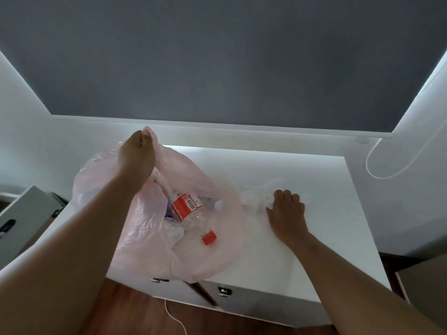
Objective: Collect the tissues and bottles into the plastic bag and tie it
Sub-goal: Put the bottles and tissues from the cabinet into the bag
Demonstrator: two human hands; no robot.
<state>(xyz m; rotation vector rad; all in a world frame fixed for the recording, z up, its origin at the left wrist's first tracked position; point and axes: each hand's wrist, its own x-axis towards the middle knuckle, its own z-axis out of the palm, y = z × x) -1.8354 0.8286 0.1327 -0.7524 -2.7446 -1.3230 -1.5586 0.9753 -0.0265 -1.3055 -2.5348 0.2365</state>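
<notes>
Pinching the rim of the plastic bag (135, 228), the fingers (145, 135) of the left hand (137, 153) hold its far edge lifted over the back-left part of the worktop (302, 170). The mouth gapes toward the right hand (287, 211), whose fingers curl down over a wad of tissues (254, 199) just beside the bag, mid-worktop. The film looks thin, limp and slippery, best held by a bunched rim. The tissues should be nearly weightless and crushable, so a loose scoop ought to do. A crumpled bottle (186, 206) and a red cap (209, 238) lie inside with more tissue. The bag's near side overhangs the front edge. An open drawer (26, 213) stands off the left edge and a looped cord (387, 170) hangs past the right; neither seems to block the way
</notes>
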